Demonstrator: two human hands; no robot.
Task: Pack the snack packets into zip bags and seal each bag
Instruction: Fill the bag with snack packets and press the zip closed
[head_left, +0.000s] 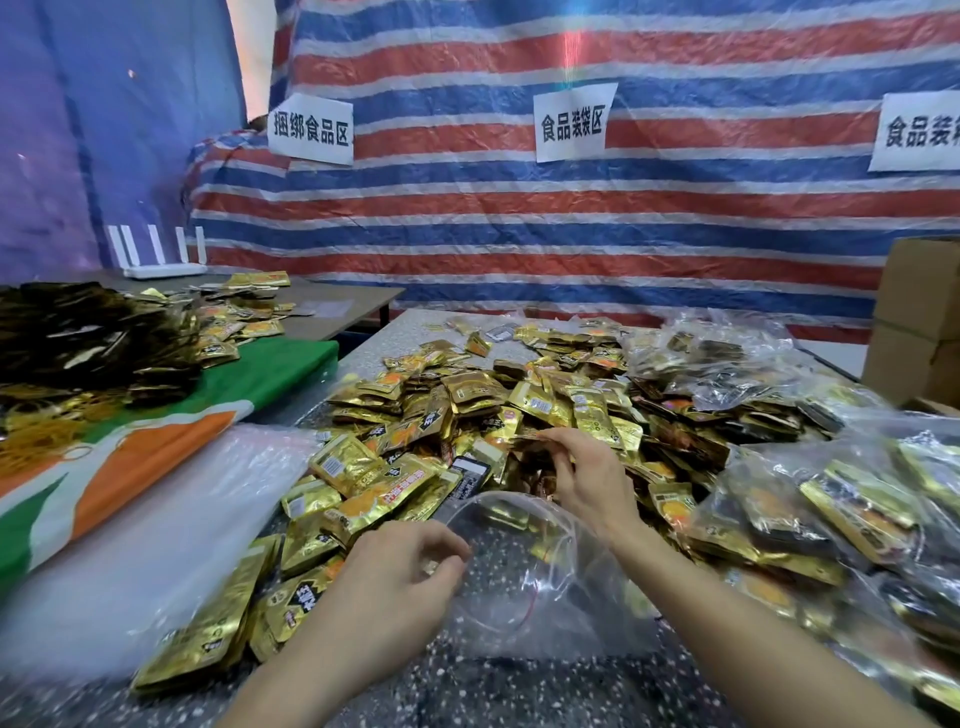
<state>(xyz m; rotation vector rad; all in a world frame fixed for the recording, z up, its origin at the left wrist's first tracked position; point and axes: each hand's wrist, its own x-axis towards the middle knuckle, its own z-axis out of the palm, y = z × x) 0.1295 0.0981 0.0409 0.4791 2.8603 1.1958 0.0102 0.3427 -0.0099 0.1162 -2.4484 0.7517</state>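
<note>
A big heap of gold and black snack packets (478, 405) covers the middle of the speckled table (467, 686). A clear zip bag (524, 577) lies open in front of me, its mouth gaping toward the heap. My left hand (400, 582) pinches the bag's near left rim with thumb and curled fingers. My right hand (582, 473) reaches past the bag's far rim and grips a few packets (535, 447) at the edge of the heap.
Filled clear bags of packets (852, 509) pile up on the right. A stack of empty plastic bags (156, 530) lies at the left, beside an orange and green cloth (156, 447). Another table (343, 306) at the back left holds more packets. Cardboard boxes (919, 317) stand far right.
</note>
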